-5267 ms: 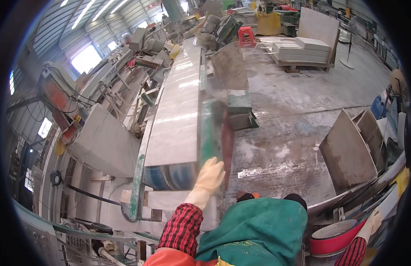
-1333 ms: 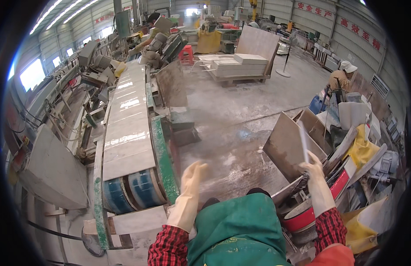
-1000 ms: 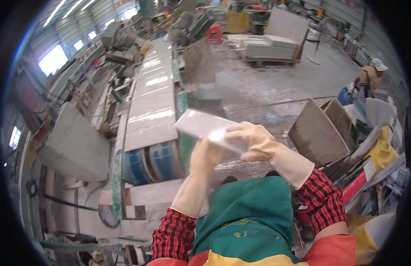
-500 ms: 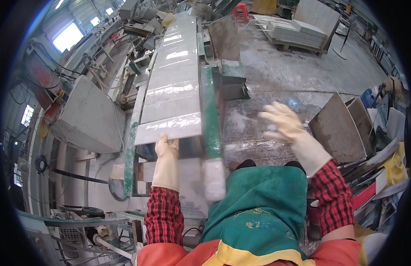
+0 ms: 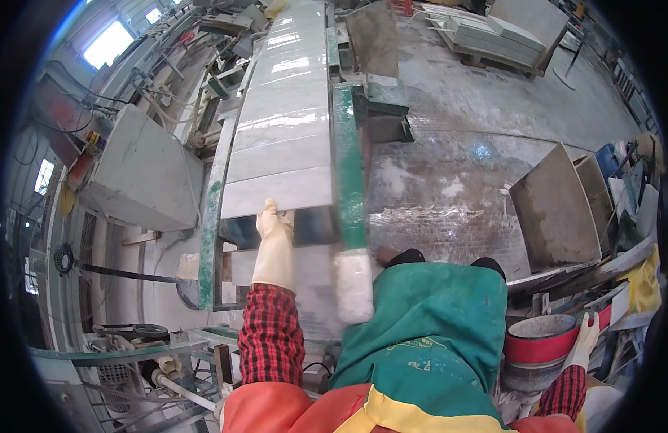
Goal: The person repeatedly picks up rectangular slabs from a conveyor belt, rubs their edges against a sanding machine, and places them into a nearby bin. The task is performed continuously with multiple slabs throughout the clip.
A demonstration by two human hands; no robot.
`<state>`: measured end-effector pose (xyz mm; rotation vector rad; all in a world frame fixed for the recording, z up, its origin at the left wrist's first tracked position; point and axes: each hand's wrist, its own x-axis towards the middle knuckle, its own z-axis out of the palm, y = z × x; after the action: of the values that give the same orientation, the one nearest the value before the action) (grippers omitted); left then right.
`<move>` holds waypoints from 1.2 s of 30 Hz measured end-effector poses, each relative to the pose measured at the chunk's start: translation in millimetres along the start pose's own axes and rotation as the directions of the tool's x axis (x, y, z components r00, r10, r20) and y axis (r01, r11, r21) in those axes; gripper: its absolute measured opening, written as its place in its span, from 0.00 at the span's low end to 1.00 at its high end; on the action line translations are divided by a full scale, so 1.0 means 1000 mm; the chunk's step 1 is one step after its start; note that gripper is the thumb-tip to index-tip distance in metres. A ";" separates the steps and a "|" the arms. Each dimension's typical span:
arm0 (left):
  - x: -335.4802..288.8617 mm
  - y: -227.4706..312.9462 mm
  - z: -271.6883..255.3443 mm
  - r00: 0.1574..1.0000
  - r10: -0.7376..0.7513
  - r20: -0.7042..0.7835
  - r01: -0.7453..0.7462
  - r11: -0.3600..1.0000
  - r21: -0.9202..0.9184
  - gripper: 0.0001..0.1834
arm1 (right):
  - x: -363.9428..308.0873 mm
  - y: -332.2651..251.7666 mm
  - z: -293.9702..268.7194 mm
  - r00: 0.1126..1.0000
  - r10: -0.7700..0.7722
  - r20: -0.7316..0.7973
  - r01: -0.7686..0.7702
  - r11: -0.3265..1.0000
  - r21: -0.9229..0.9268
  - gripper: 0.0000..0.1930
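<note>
A row of wet, pale stone slabs (image 5: pixel 282 148) lies end to end on a long conveyor with green side rails (image 5: pixel 348 159). My left hand (image 5: pixel 275 242), in a cream rubber glove, grips the front edge of the nearest slab (image 5: pixel 280 191). Its thumb lies on top and the other fingers are mostly hidden below the edge. At the lower right, my right hand (image 5: pixel 584 340), gloved alike, is beside a grey bucket with a red band (image 5: pixel 539 348). Its fingers are stretched and apart, with nothing visible in them; whether it touches the band I cannot tell.
A white wrapped pad (image 5: pixel 354 286) caps the near end of the right rail. Brown boards (image 5: pixel 556 209) lean at the right, beside stacked scraps. Farther back, pale slabs (image 5: pixel 493 36) lie on a pallet. A big grey block-shaped housing (image 5: pixel 143 169) stands left of the conveyor.
My right hand has swung from the air right of the conveyor down to the bucket at lower right. My left hand stays at the slab's front edge. The view has shifted slightly.
</note>
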<state>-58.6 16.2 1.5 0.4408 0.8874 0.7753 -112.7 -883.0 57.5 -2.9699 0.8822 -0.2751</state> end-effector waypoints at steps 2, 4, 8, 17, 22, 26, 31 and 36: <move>0.014 -0.004 -0.002 1.000 -0.025 0.015 0.025 0.999 -0.020 0.17 | -0.020 0.008 0.010 0.996 0.082 -0.041 -0.083 0.996 -0.015 0.29; 0.031 -0.008 -0.009 0.997 -0.037 0.069 0.040 0.998 -0.047 0.16 | -0.029 0.007 0.019 0.995 0.008 -0.095 -0.015 0.997 -0.073 0.29; 0.051 0.003 -0.020 0.996 -0.079 -0.040 0.077 0.997 -0.027 0.20 | -0.031 -0.003 0.032 0.994 0.018 -0.105 -0.025 0.997 -0.067 0.29; 0.011 0.003 0.008 0.998 -0.043 -0.042 0.041 0.998 -0.045 0.18 | -0.042 -0.018 0.022 0.995 0.067 -0.074 -0.073 0.993 -0.092 0.29; 0.017 -0.004 0.007 1.000 -0.019 0.015 0.020 0.998 -0.060 0.18 | -0.051 -0.015 0.024 0.994 0.060 -0.092 -0.069 0.993 -0.095 0.29; 0.023 -0.002 0.001 1.000 -0.002 0.019 0.002 1.000 0.015 0.17 | -0.052 -0.021 0.026 0.994 0.047 -0.099 -0.055 0.995 -0.087 0.29; 0.018 0.000 0.008 0.994 0.104 -0.014 -0.098 0.963 0.251 0.14 | -0.059 -0.019 0.029 0.991 0.058 -0.119 -0.068 0.994 -0.082 0.28; 0.049 0.006 -0.019 0.997 0.063 0.039 -0.073 0.757 0.650 0.22 | -0.070 -0.024 0.025 0.987 0.049 -0.153 -0.065 0.993 -0.102 0.27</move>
<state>-57.4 57.7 -31.1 1.1049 1.1277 0.5033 -152.7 -825.0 24.1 -3.0477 1.0267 -0.4693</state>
